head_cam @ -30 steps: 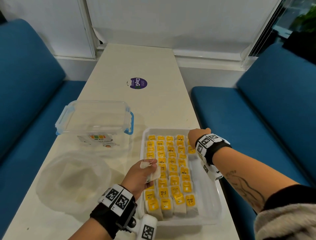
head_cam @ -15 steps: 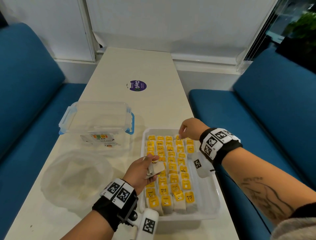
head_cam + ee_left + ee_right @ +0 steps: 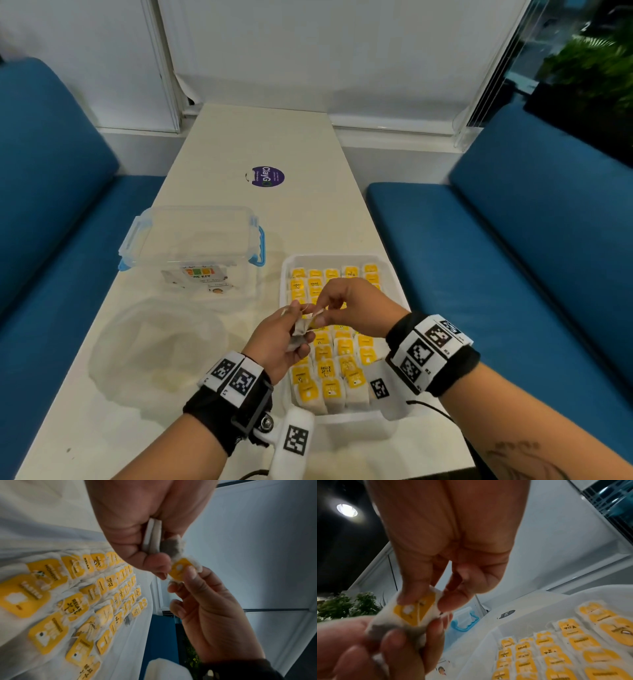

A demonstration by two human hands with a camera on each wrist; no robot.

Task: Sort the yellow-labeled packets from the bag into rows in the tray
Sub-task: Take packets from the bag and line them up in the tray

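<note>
Both hands meet at centre frame above the white tray (image 3: 394,416), probably to separate one tea bag (image 3: 180,568) from the small stack clamped in the left hand (image 3: 277,337) before placing it. The right hand (image 3: 356,306) pinches that bag's yellow-labelled end between thumb and fingertips. Rows of tea bags (image 3: 337,371) fill the tray; the clear plastic bag (image 3: 154,346) lies at lower left.

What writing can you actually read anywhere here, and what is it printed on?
"ClayG": round purple sticker on the white table; its small print is unreadable.
"RELAX", "MOMENT", "TEA": yellow-labeled packets in the white plastic tray.
Colourful label in the clear plastic box: too blurred.
</note>
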